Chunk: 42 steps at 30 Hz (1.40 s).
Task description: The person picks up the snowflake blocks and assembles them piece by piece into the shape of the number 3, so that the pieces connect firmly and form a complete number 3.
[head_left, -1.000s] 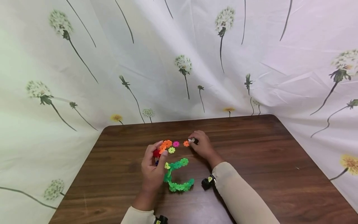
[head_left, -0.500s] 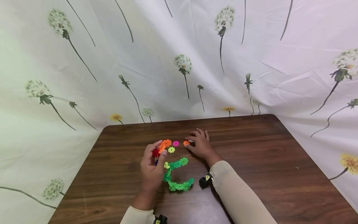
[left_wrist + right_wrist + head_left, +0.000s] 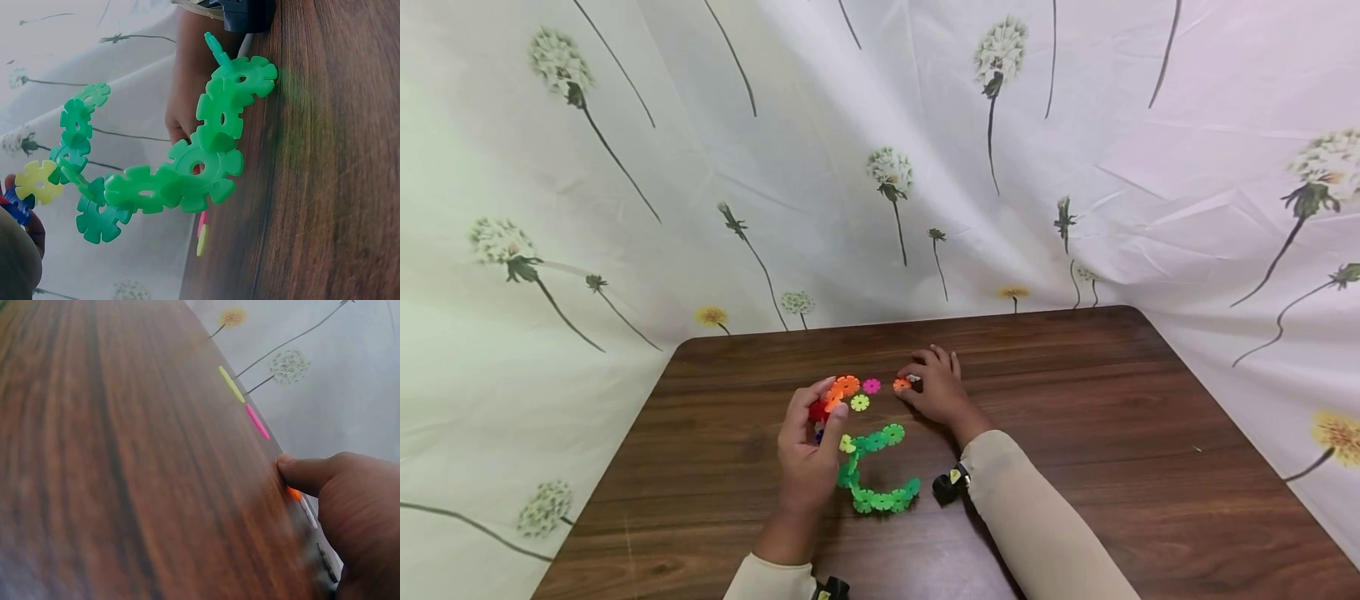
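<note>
In the head view my left hand (image 3: 805,442) grips a chain of interlocking flower-shaped discs by its red and orange end. The green discs (image 3: 882,500) curve toward me in a hook and rise off the table in the left wrist view; a yellow disc (image 3: 39,181) and a blue disc (image 3: 19,207) sit near the hand. My right hand (image 3: 942,392) is at the table, thumb and forefinger either side of a loose orange disc (image 3: 901,384). The right wrist view shows the thumb against that orange disc (image 3: 294,494), the other fingers hidden.
A pink disc (image 3: 872,386) and a yellow-green disc (image 3: 860,402) lie flat between the hands. Beside the right hand are a white disc (image 3: 309,512) and a dark disc (image 3: 327,562). A flower-print cloth (image 3: 820,167) hangs behind the wooden table (image 3: 1075,400).
My right hand has shifted from the white and dark discs to the orange disc, its outer fingers spreading out. My left hand and the chain have stayed almost still.
</note>
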Each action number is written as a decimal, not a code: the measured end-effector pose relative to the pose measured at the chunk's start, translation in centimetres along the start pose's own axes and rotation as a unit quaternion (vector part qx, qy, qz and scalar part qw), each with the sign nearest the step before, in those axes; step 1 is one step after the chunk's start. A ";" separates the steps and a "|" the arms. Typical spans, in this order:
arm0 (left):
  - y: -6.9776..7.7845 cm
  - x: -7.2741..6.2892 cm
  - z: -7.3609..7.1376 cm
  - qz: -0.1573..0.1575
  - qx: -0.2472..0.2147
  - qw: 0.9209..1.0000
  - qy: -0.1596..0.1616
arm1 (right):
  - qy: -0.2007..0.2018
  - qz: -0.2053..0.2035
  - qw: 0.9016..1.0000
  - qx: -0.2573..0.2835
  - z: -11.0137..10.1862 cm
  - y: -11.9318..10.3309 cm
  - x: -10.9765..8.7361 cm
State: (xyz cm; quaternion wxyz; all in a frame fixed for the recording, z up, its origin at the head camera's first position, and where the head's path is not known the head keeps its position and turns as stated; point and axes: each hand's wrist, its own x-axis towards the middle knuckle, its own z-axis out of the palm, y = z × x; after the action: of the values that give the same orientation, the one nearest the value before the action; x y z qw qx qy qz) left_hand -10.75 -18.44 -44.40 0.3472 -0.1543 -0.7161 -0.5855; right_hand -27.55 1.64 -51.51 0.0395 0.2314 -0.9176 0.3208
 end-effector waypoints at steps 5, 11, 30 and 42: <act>-0.1 0.0 0.0 0.010 -0.002 1.000 -0.003 | 0.014 0.000 1.000 0.019 -0.1 0.0 -0.2; -0.2 0.0 -0.2 0.009 -0.020 1.000 -0.010 | 0.038 0.004 0.998 0.051 -0.1 -0.1 -0.3; -0.1 0.0 0.2 -0.010 -0.023 1.000 -0.004 | 0.067 0.003 0.966 0.252 -0.6 -2.2 -1.9; -0.2 0.0 -0.1 -0.003 0.022 1.000 -0.009 | -0.042 0.055 0.909 0.412 -4.5 -5.0 -2.3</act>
State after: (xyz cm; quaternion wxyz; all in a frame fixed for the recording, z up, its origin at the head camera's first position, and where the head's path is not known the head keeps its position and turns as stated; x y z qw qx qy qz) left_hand -10.83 -18.58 -44.58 0.3418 -0.1498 -0.7323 -0.5696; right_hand -23.58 1.90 -45.62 -0.1151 0.1898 -0.7160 0.6619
